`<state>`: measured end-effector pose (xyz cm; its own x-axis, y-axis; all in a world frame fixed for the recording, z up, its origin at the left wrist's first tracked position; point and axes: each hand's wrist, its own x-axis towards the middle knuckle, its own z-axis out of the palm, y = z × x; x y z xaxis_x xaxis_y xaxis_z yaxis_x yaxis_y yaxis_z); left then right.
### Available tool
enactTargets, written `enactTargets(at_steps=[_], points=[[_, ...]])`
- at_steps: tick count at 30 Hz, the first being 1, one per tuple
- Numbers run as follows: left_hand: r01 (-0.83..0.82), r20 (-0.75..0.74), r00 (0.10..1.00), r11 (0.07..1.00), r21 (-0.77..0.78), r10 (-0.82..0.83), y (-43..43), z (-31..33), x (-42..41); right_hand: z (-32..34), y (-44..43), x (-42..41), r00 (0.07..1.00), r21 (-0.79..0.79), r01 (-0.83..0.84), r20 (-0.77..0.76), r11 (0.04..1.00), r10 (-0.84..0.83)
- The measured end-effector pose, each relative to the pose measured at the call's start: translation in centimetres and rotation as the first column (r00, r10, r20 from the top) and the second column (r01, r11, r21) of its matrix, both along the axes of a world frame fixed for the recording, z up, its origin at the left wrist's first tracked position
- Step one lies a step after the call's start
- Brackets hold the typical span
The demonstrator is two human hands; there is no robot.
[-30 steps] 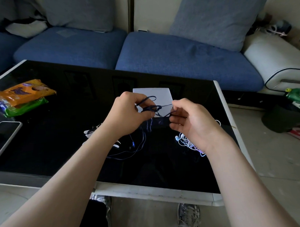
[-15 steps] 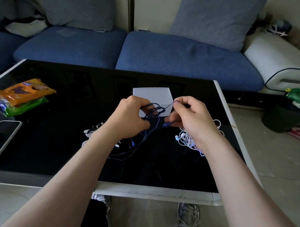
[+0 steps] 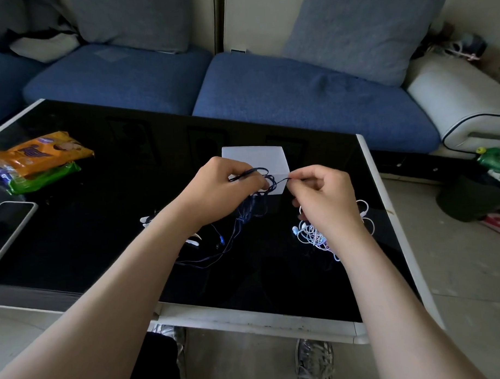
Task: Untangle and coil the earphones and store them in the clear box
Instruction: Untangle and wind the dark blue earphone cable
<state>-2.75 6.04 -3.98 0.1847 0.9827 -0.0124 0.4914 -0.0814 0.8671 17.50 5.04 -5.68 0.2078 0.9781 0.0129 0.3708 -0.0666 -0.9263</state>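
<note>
Since 1 s ago the right hand (image 3: pixel 325 198) raised its fingertips (image 3: pixel 295 185), pinching one strand before the clear box (image 3: pixel 253 161). The left hand (image 3: pixel 220 187) grips the dark blue earphones (image 3: pixel 245 218), cords trailing onto table (image 3: pixel 102 222). White earphones (image 3: pixel 311 235) partly hidden by right wrist; snacks (image 3: pixel 40 157) & phone (image 3: pixel 9 223) left.

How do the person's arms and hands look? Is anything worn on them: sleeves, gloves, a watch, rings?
Both are bare. The left hand and right hand wear no gloves, and no ring shows on the visible fingers. The left forearm and right forearm show no sleeve up to the picture's edge; neither wrist carries a watch or bracelet.
</note>
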Motion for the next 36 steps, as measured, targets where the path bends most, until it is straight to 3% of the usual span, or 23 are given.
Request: enactTargets(at_steps=[7, 10, 16, 23, 30, 33, 36], points=[[0.010, 0.117, 0.993, 0.999, -0.047, -0.005, -0.3, 0.4, 0.2, 0.2, -0.3, -0.6, 0.992, 0.025, -0.097, -0.078, 0.995, 0.098], [-0.018, 0.104, 0.994, 1.000, -0.024, 0.021, -0.3, 0.4, 0.2, 0.9, -0.2, -0.9, 0.966, -0.061, -0.141, -0.229, 0.988, 0.124], [-0.027, 0.151, 0.988, 0.997, -0.074, 0.038, -0.1, 0.2, 0.2, 0.9, -0.8, -1.1, 0.965, -0.073, -0.247, -0.109, 0.966, 0.238], [-0.146, -0.081, 0.984, 0.975, 0.166, 0.161, 0.4, -0.8, -0.1, 0.9, -0.7, -0.9, 0.965, -0.088, -0.261, 0.009, 0.961, 0.263], [-0.201, -0.121, 0.971, 0.977, 0.070, 0.208, 0.5, -1.4, 0.3, -0.3, -0.5, -1.3, 0.904, 0.131, -0.213, 0.402, 0.968, 0.145], [-0.221, -0.103, 0.969, 0.975, 0.034, 0.223, 0.7, -1.5, 0.4, -0.1, -0.5, -1.6, 0.923, 0.209, -0.179, 0.373, 0.961, 0.091], [-0.192, -0.104, 0.976, 0.981, 0.000, 0.191, 0.7, -1.4, 0.4, 0.2, -0.6, -1.6, 0.929, 0.150, -0.214, 0.337, 0.965, 0.153]])
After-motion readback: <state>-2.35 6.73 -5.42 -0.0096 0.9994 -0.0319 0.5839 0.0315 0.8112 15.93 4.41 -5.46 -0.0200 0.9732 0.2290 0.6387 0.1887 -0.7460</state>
